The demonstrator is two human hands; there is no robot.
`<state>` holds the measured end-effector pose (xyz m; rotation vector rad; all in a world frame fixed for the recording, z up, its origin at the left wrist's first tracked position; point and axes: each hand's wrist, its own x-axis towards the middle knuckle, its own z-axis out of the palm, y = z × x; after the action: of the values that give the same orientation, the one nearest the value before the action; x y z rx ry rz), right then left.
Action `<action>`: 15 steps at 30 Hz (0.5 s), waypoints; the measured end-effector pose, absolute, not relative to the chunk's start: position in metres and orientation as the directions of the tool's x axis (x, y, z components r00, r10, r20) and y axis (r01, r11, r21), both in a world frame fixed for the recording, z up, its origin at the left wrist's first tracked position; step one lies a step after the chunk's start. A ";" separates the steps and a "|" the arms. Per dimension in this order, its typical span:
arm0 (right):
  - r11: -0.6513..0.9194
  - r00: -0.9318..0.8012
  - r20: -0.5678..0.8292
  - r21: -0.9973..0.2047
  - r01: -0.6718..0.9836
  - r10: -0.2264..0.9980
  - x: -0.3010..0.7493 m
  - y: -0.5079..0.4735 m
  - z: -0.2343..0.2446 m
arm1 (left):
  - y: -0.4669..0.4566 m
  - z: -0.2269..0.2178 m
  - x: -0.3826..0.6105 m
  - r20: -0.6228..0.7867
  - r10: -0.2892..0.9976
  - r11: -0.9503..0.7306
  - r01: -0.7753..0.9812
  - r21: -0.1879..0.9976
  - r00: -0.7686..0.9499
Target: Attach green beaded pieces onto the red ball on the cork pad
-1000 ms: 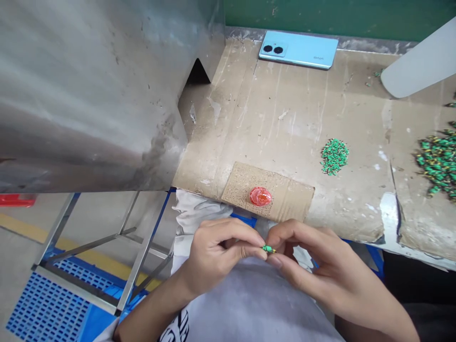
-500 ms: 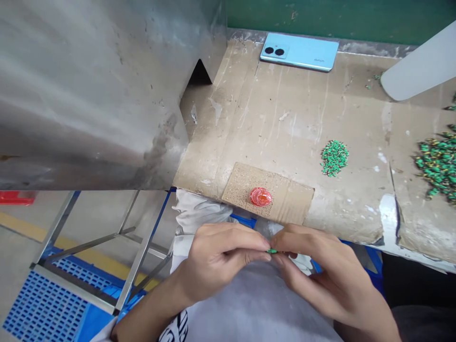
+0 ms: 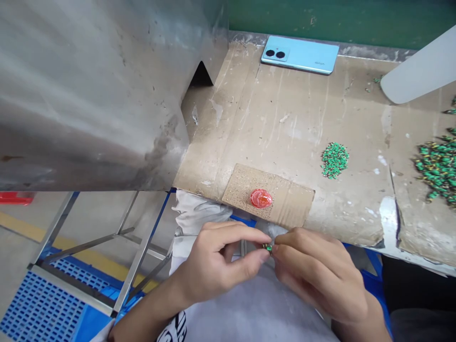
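Observation:
My left hand and my right hand meet below the near edge of the cardboard-covered table. Both pinch one tiny green part between thumb and fingertips, just above my lap. A small red glossy blob sits on a brown cardboard patch directly beyond my hands. Farther right lies a small heap of green parts, and a larger heap of green parts reaches the right edge of the view.
A light blue phone lies at the back of the table by the green wall. A large grey metal housing fills the left. A white curved object juts in at the upper right. Blue grating and metal legs are below left.
My hands closed tighter on the green part, hiding most of it. My right hand rolled knuckles up. Both hands stay at the table's near edge.

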<state>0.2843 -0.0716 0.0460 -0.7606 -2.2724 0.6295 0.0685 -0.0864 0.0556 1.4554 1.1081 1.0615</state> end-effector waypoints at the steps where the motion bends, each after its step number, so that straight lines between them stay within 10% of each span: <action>1: 0.723 -0.630 0.422 -0.597 0.348 0.652 0.285 -0.071 0.046 | -0.087 0.056 0.069 0.064 0.977 -0.088 0.117 0.989 0.201; 15: 0.801 -0.640 0.488 -0.441 0.406 0.593 0.282 -0.070 0.055 | -0.085 0.060 0.070 -0.118 0.973 0.109 0.054 0.993 0.199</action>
<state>0.2819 -0.0704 0.0553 -0.7347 -2.3496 0.3864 0.0697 -0.0846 0.0602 1.2453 1.1406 0.9556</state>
